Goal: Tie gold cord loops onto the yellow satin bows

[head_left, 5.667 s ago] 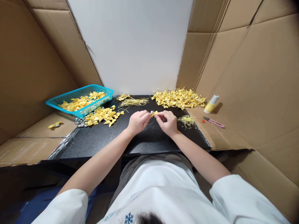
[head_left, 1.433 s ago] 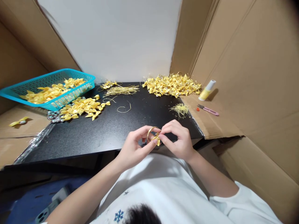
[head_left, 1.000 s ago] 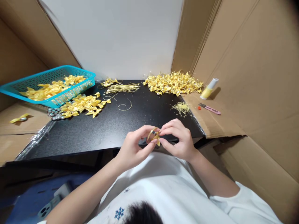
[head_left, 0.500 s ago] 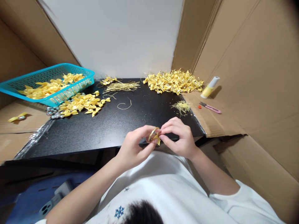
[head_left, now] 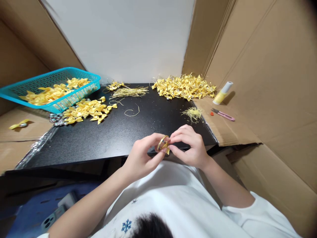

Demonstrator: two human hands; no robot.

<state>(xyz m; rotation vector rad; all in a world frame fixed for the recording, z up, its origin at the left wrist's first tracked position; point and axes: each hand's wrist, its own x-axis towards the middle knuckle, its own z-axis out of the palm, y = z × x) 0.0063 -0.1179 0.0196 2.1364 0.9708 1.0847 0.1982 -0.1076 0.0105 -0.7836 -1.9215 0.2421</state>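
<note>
Bow is up by the near edge of the counter. Imo a snug left grip and small, gentle moves from my right grip work best, so the gold loop doesn't twist. My left's pinched on the bow, thumb below, fingers curled; right angles in, fingertips nearly together, can't tell on what.

Looks like a little makeshift craft workstation: cardboard panels at frame left and right box in a black tabletop, with yellow bows heaped upper center, a teal basket upper left, and pink snips at right.
</note>
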